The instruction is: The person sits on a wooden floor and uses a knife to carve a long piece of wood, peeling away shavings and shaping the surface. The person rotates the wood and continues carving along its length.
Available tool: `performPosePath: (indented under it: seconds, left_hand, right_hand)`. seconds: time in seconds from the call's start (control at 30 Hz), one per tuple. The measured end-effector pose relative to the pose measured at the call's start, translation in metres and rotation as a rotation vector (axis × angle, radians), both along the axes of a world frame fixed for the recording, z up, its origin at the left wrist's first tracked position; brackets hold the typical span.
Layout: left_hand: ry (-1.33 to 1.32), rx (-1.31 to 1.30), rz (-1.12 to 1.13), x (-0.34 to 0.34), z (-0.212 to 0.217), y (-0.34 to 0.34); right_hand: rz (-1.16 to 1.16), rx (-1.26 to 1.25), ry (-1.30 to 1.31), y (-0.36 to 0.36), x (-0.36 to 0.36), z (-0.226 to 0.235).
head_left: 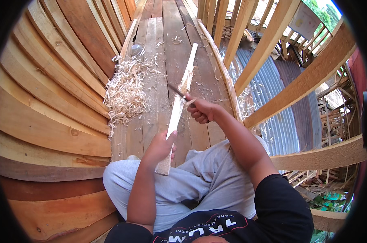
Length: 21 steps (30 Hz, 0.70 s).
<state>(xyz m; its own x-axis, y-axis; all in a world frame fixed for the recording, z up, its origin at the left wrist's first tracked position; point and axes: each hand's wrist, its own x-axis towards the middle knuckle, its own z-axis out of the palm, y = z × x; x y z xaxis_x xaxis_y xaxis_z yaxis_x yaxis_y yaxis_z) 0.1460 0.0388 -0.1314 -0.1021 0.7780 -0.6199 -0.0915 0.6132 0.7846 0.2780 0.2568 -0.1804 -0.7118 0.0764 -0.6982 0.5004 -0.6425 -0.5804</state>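
A long pale piece of wood (pixel 176 117) slants away from my lap, its lower end by my grey-trousered legs and its narrow far end over the floor boards. My left hand (pixel 160 146) is wrapped around its lower part. In my right hand (pixel 202 110) is a knife (pixel 176 90), its handle mostly hidden by my closed fingers. The dark blade lies across the wood at about mid-length, pointing up and to the left. Above the blade, the wood's surface looks rough and partly shaved, while the stretch below is smooth and white.
Curled wood shavings (pixel 128 91) lie heaped on the plank floor (pixel 151 36) at the left, near a small clear container (pixel 136 49). A board wall (pixel 49 109) rises on the left. Slatted wooden railing (pixel 268 44) runs along the right, with corrugated metal sheets (pixel 268 89) beyond it.
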Motion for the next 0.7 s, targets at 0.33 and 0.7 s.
performPosePath:
  seconds: [0.33,0.7]
  left_hand:
    - [-0.009,0.024,0.015,-0.003,0.006,0.004]
    - [-0.011,0.026,0.023,-0.002,0.003,0.003]
  right_hand:
    - [0.058,0.861,-0.098,0.001,0.015,0.022]
    - [-0.502,1.003,-0.086,0.037,0.077,0.063]
